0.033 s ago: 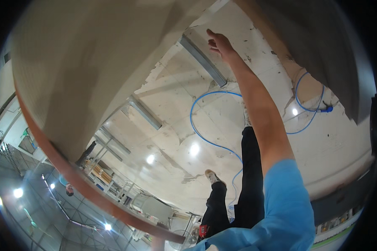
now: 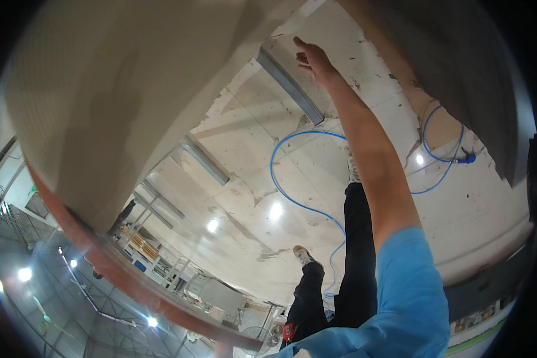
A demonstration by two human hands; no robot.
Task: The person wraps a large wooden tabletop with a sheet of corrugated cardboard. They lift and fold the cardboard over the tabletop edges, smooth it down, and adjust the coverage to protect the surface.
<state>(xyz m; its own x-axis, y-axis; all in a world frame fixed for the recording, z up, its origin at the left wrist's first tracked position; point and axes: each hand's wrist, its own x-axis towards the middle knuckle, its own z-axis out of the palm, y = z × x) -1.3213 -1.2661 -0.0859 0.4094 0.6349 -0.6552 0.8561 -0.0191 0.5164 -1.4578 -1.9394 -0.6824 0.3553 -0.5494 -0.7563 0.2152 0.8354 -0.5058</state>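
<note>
Grey straight-edged bar (image 2: 290,86), bare hand (image 2: 315,61)

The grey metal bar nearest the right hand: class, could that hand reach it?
Probably yes: the right hand looks empty, and nothing visible blocks its way to the grey metal bar, though depth is unclear.

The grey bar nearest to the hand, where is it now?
At upper centre of the head view, the grey bar is just left of the right hand.

This looks like a big workshop: a blue hose (image 2: 272,164) lies on the scuffed floor (image 2: 244,206), and bright lamps (image 2: 152,322) shine by the high metal-framed roof (image 2: 116,337).
</note>
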